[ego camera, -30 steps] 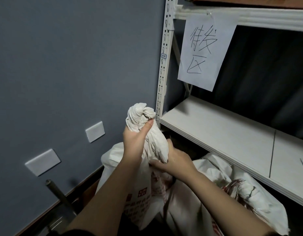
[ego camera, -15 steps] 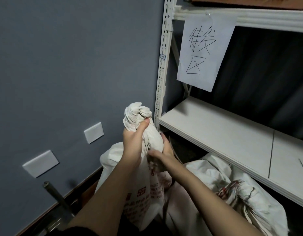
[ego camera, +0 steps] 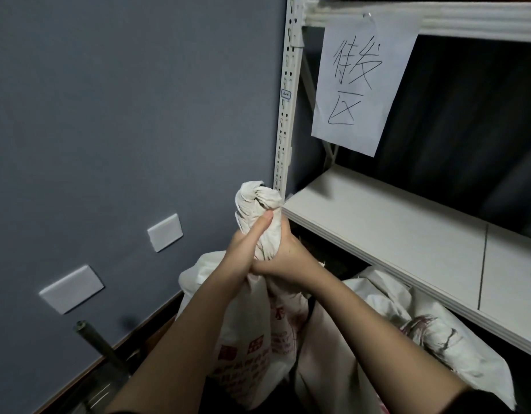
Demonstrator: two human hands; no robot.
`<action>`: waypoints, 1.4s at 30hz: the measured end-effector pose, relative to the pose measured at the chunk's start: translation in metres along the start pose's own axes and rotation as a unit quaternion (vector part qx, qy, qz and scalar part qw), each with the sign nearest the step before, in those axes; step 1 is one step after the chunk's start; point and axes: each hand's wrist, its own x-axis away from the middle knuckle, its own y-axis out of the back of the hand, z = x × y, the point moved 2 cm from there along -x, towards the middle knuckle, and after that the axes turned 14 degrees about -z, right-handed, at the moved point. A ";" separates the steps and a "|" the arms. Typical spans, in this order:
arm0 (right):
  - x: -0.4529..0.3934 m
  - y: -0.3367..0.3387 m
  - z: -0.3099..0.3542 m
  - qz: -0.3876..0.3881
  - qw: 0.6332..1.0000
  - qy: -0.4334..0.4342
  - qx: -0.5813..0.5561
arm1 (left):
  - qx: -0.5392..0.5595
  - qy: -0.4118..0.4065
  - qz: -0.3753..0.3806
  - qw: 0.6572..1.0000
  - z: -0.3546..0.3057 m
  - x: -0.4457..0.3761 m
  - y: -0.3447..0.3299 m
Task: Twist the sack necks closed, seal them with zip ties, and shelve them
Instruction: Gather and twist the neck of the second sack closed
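A white woven sack (ego camera: 252, 339) with red print stands upright in front of me, its neck (ego camera: 258, 204) twisted into a tight bunch. My left hand (ego camera: 246, 249) grips the neck from the left, thumb pointing up along it. My right hand (ego camera: 285, 258) wraps around the neck just below, on the right side, touching the left hand. No zip tie shows on this neck. A second white sack (ego camera: 422, 333) lies to the right, under the shelf.
A white metal shelf board (ego camera: 392, 234) runs to the right at neck height, held by a perforated upright (ego camera: 286, 115). A handwritten paper sign (ego camera: 357, 85) hangs above it. The grey wall carries two white plates (ego camera: 165, 232). A metal rod (ego camera: 100, 345) leans at lower left.
My right hand has climbed from the sack's lower neck to close around it right under my left hand. The twisted neck now looks tighter.
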 end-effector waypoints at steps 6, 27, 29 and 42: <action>-0.001 -0.014 -0.024 -0.080 0.993 -0.009 -0.091 | -0.151 -0.066 0.024 0.986 0.018 -0.016 -0.002; -0.019 -0.017 -0.030 -0.066 0.997 -0.042 0.024 | 0.030 -0.062 -0.116 0.991 0.007 -0.024 -0.008; -0.024 -0.015 -0.032 -0.089 0.996 -0.007 0.009 | 0.009 -0.089 -0.079 0.993 0.003 -0.024 -0.010; -0.035 -0.079 -0.068 -0.049 0.988 -0.005 0.147 | -0.383 -0.240 -0.119 0.884 0.004 -0.038 0.043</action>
